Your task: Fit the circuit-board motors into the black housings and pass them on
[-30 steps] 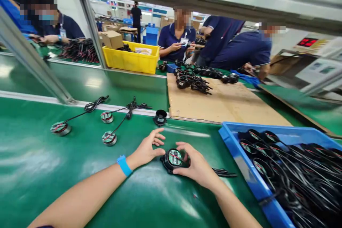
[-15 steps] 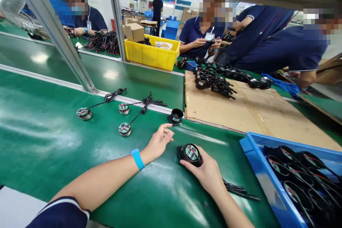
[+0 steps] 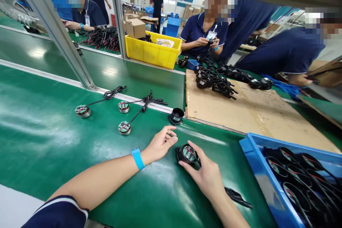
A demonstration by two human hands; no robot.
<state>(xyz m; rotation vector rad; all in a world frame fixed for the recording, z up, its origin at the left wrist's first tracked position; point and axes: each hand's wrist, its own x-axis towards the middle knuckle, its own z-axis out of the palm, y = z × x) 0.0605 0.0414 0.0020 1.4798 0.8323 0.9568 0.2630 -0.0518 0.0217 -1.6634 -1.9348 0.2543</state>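
Observation:
Thumb and fingers of my right hand [image 3: 207, 171] grip a round black housing [image 3: 187, 154] with a green circuit board inside, on the green mat. Its bundled black cable [image 3: 237, 197] lies beyond my right wrist. My left hand [image 3: 161, 143] hovers just left of the housing, fingers apart and slightly curled, holding nothing. An empty black housing [image 3: 176, 116] stands behind my left fingertips. To the left lie three round metal parts with green boards and black cables: one near my hand [image 3: 124, 128], one behind it [image 3: 123, 107], one farther left [image 3: 83, 111].
A blue bin [image 3: 259, 164] at the right holds several black housings. Behind it lies a cardboard sheet [image 3: 227, 110] with black cabled parts. A yellow crate [image 3: 152, 51] and a slanted metal post [image 3: 57, 35] stand farther back. Several people are across the bench.
My right hand has shifted slightly left with the housing, its forefinger now at the rim. The cable has moved left. My left hand has moved slightly right, nearer the housing.

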